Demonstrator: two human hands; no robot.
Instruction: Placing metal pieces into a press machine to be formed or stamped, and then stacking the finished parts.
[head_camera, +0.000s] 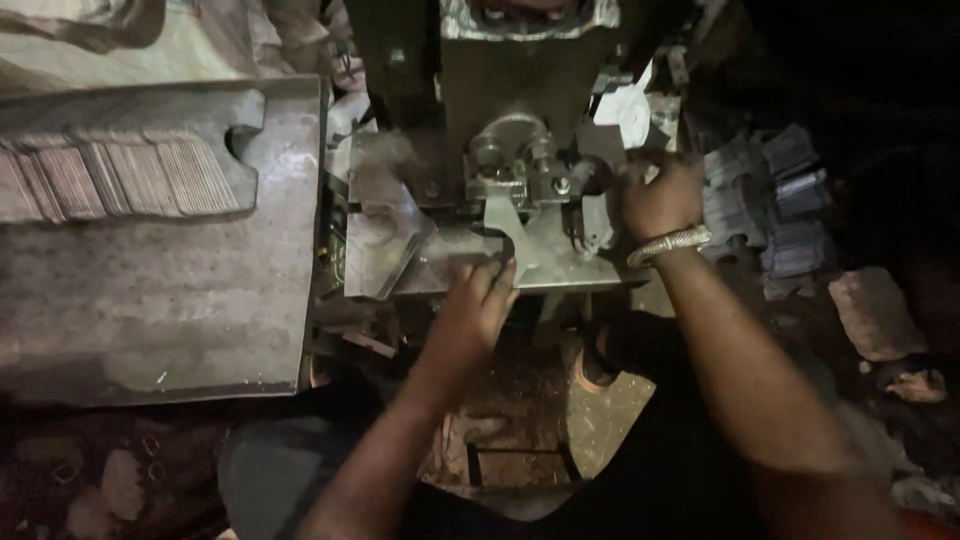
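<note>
Left hand (478, 305): fingers extended and close together, tips pressed flat on the thin metal blank (470, 262) lying on the press bed (560, 270), just below the die block (515, 165). Nothing gripped, contact only. Right hand (658, 195): curled narrow around a part at the machine's right side, beside the die block; what it holds cannot be told in the dark. Metal bangle (668, 244) on the right wrist. Left of the press, a steel desk (150, 300) carries rows of stacked thin plates (120, 178).
</note>
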